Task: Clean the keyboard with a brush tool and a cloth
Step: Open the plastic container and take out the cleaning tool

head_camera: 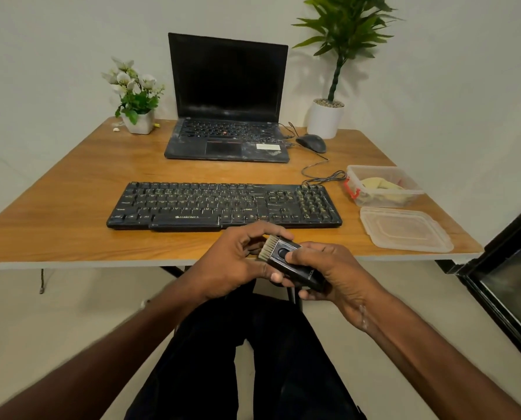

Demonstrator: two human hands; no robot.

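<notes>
Both hands, L (238,265) & R (329,274), curled round brush tool (286,262), handle partly hidden.

A wooden tabletop (80,207) with a pale edge band is filling the middle of the view, standing against a plain off-white wall (56,40). Soft, even light is falling across the wall, and a potted plant (341,56) at the tabletop's far right corner is casting a faint shadow on it. Below the tabletop, a pale beige floor (71,313) is showing, with dark table legs (42,280) reaching down. Right of the tabletop, a black-framed panel (507,286) is standing.
</notes>
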